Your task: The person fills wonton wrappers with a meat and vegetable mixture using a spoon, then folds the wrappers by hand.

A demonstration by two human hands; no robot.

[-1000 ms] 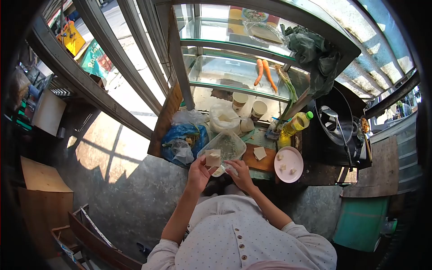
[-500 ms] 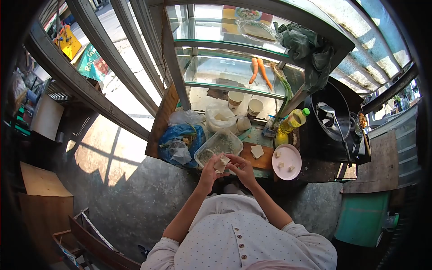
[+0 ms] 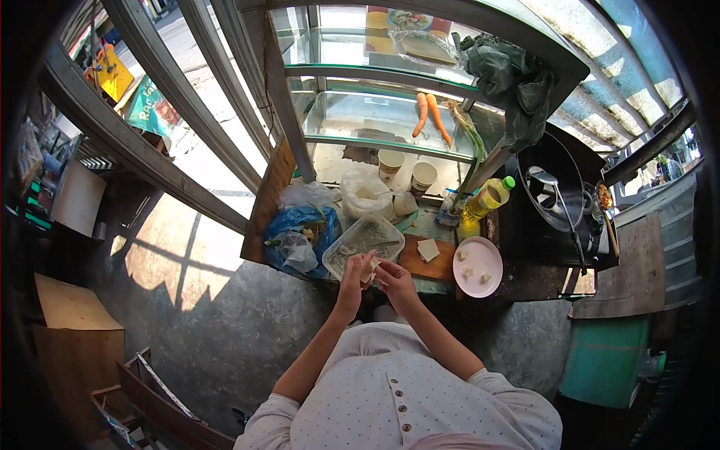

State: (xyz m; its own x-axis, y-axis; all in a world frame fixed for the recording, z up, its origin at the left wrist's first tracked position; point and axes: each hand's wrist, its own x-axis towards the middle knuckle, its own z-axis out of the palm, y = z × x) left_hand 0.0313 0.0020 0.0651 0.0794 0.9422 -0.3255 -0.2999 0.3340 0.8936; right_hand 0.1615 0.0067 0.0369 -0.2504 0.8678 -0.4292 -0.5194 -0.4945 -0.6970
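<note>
My left hand (image 3: pixel 352 283) and my right hand (image 3: pixel 395 283) meet over the counter's front edge, both closed on a small pale wrapper piece (image 3: pixel 373 268) mostly hidden by the fingers. Just beyond them is a clear plastic tub (image 3: pixel 365 238) with pale filling and a utensil inside. Right of the hands, pale square wrappers (image 3: pixel 428 250) lie on a wooden board (image 3: pixel 414 259). A pink plate (image 3: pixel 477 286) beside the board holds three small folded pieces.
A blue plastic bag (image 3: pixel 324 238) sits left of the tub. Behind are a white bag (image 3: pixel 365 196), two cups (image 3: pixel 424 176) and an oil bottle (image 3: pixel 489 199). A large wok (image 3: pixel 555 184) stands at right. Carrots (image 3: pixel 421 116) lie in the glass case.
Both hands have shifted slightly, and the fingers now cover more of the pale wrapper piece. The view has moved a little; the other things keep their places.
</note>
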